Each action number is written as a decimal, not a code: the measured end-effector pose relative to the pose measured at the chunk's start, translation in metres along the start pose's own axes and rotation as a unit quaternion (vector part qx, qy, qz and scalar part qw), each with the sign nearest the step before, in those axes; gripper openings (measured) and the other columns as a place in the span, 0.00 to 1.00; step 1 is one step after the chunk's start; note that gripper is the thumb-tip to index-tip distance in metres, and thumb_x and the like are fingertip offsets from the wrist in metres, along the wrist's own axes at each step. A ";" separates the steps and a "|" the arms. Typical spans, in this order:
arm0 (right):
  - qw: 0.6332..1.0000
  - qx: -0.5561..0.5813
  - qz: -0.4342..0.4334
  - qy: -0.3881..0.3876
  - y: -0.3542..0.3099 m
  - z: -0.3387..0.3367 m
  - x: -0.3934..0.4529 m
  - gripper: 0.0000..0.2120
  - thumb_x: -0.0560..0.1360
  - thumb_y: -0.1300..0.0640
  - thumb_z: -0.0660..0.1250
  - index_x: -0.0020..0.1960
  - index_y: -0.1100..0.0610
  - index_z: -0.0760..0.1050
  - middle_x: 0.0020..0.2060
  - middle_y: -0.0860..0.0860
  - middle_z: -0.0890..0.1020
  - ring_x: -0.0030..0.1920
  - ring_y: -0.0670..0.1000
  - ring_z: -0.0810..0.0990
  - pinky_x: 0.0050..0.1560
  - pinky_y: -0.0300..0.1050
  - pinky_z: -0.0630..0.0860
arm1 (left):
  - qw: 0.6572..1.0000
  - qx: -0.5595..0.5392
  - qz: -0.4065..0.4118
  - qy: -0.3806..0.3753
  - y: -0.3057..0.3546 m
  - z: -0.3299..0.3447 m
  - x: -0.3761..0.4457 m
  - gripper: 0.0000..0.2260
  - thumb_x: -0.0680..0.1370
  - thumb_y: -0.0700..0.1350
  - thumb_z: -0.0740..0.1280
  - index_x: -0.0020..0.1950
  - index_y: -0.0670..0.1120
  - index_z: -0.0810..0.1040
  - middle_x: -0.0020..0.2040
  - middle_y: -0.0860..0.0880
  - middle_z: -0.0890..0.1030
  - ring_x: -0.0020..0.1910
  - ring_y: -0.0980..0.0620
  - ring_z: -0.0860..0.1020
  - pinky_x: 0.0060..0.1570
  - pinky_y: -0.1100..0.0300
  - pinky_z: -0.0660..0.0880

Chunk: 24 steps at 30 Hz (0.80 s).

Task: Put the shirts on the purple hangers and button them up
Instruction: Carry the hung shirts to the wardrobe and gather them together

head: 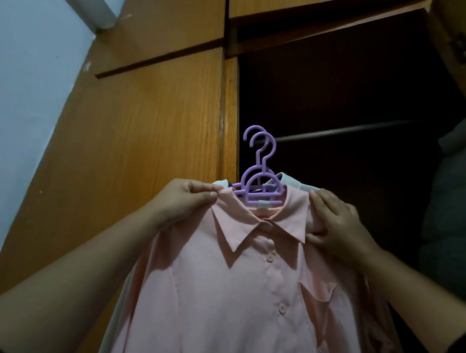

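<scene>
Fingers of the left hand are curled and pinch the left shoulder of the pink shirt, thumb pressed against the fabric right at the collar's left end. The right hand grips the right shoulder, its fingers bent over the cloth and the thumb pressing in just below the right collar tip.

Beyond the hands stands a wooden wardrobe with its right compartment open. Inside that dark compartment one metal rail runs across; nothing can be seen hanging on it, though the interior is too dim to tell more. At the far right edge a dark grey bulk of cloth shows, its nature unclear.

Two purple hangers are in view, one close behind the other, their hooks pointing up between the two hands. The pink shirt hangs on the nearer one, collar folded down. Three buttons show down its front and look fastened, and one chest pocket sits on the right. A second, pale garment peeks out behind the collar on the farther hanger, with a pale edge also down the pink shirt's left side. The hangers' hooks are near the rail but not on it.
</scene>
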State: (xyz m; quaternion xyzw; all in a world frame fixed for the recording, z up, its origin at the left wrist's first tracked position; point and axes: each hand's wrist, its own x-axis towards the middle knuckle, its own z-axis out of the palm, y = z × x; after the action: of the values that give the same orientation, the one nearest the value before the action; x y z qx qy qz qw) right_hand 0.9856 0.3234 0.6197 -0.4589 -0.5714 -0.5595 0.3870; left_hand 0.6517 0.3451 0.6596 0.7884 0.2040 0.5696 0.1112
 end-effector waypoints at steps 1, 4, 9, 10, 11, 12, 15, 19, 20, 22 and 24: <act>1.000 0.002 0.002 0.003 0.000 0.002 0.000 0.48 0.58 0.51 0.81 0.72 0.61 0.63 0.67 0.59 0.71 0.68 0.51 0.60 0.58 0.62 0.69 | 1.000 0.009 0.002 -0.002 0.001 0.000 0.001 0.10 0.78 0.42 0.67 0.59 0.50 0.80 0.43 0.56 0.80 0.32 0.70 0.77 0.29 0.77 0.69; 1.000 0.021 0.013 0.006 0.001 0.008 0.002 0.47 0.62 0.50 0.79 0.74 0.58 0.60 0.70 0.57 0.68 0.69 0.50 0.56 0.65 0.62 0.65 | 1.000 0.019 -0.009 -0.005 0.001 -0.004 0.004 0.09 0.78 0.46 0.67 0.57 0.51 0.81 0.42 0.56 0.81 0.34 0.65 0.78 0.28 0.75 0.70; 0.999 0.036 0.023 0.000 0.018 0.015 0.001 0.45 0.61 0.50 0.79 0.73 0.59 0.64 0.69 0.57 0.69 0.69 0.56 0.67 0.64 0.58 0.66 | 0.999 -0.001 -0.038 0.033 -0.004 -0.008 0.012 0.05 0.76 0.50 0.70 0.49 0.53 0.84 0.41 0.51 0.85 0.36 0.59 0.80 0.34 0.67 0.76; 0.999 0.032 0.020 -0.007 0.023 0.017 0.001 0.45 0.61 0.50 0.80 0.72 0.60 0.64 0.68 0.57 0.70 0.68 0.57 0.68 0.63 0.58 0.67 | 0.999 0.004 -0.037 0.037 -0.006 -0.008 0.015 0.05 0.76 0.48 0.70 0.51 0.52 0.83 0.44 0.50 0.85 0.38 0.59 0.80 0.37 0.67 0.75; 0.999 0.027 0.016 -0.015 0.027 0.018 0.002 0.46 0.60 0.50 0.80 0.72 0.60 0.64 0.68 0.57 0.70 0.68 0.57 0.68 0.63 0.58 0.67 | 0.999 0.016 -0.033 0.035 -0.007 -0.008 0.018 0.07 0.76 0.46 0.70 0.53 0.51 0.83 0.46 0.50 0.85 0.40 0.60 0.79 0.39 0.69 0.75; 1.000 0.022 0.010 -0.018 0.031 0.018 0.003 0.46 0.61 0.49 0.80 0.73 0.59 0.64 0.68 0.57 0.70 0.68 0.57 0.68 0.63 0.57 0.66 | 0.999 0.032 -0.031 0.031 -0.007 -0.006 0.021 0.09 0.76 0.45 0.70 0.55 0.50 0.83 0.49 0.51 0.84 0.42 0.62 0.79 0.41 0.70 0.75; 0.999 0.021 0.013 -0.023 0.039 0.015 0.008 0.46 0.63 0.47 0.78 0.74 0.56 0.60 0.71 0.54 0.67 0.70 0.55 0.65 0.64 0.53 0.63 | 0.996 0.084 -0.017 0.031 -0.004 -0.002 0.028 0.15 0.74 0.45 0.73 0.61 0.48 0.81 0.57 0.53 0.81 0.47 0.63 0.76 0.48 0.66 0.72; 0.998 0.019 0.028 -0.043 0.057 0.005 0.012 0.46 0.62 0.47 0.77 0.74 0.56 0.61 0.71 0.54 0.67 0.70 0.57 0.65 0.63 0.54 0.64 | 0.988 0.146 0.002 0.053 -0.002 0.000 0.036 0.23 0.70 0.46 0.76 0.64 0.47 0.78 0.61 0.51 0.79 0.51 0.60 0.75 0.49 0.65 0.69; 0.999 0.010 0.026 -0.046 0.062 0.002 0.012 0.46 0.61 0.45 0.77 0.74 0.57 0.62 0.70 0.55 0.68 0.68 0.58 0.67 0.62 0.55 0.66 | 0.986 0.154 0.010 0.060 -0.002 0.000 0.038 0.24 0.69 0.45 0.77 0.64 0.47 0.78 0.62 0.51 0.79 0.52 0.60 0.75 0.49 0.65 0.69; 0.998 0.003 0.016 -0.054 0.075 -0.004 0.012 0.46 0.59 0.45 0.77 0.72 0.59 0.65 0.67 0.58 0.71 0.65 0.62 0.72 0.59 0.59 0.71 | 0.980 0.180 0.026 0.076 -0.002 0.001 0.042 0.25 0.68 0.44 0.78 0.64 0.47 0.78 0.61 0.51 0.80 0.53 0.60 0.74 0.50 0.66 0.68; 0.998 0.004 0.019 -0.064 0.089 -0.012 0.011 0.48 0.57 0.51 0.82 0.71 0.61 0.66 0.65 0.61 0.73 0.62 0.64 0.74 0.56 0.63 0.75 | 0.975 0.197 0.035 0.094 -0.004 0.002 0.045 0.26 0.66 0.44 0.79 0.63 0.47 0.79 0.60 0.51 0.81 0.53 0.61 0.75 0.50 0.66 0.67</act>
State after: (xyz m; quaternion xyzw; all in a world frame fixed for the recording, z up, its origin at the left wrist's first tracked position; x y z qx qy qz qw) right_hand 1.0665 0.3087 0.6566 -0.5030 -0.5884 -0.5193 0.3619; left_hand 0.6648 0.3687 0.6963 0.7445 0.2938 0.5933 -0.0863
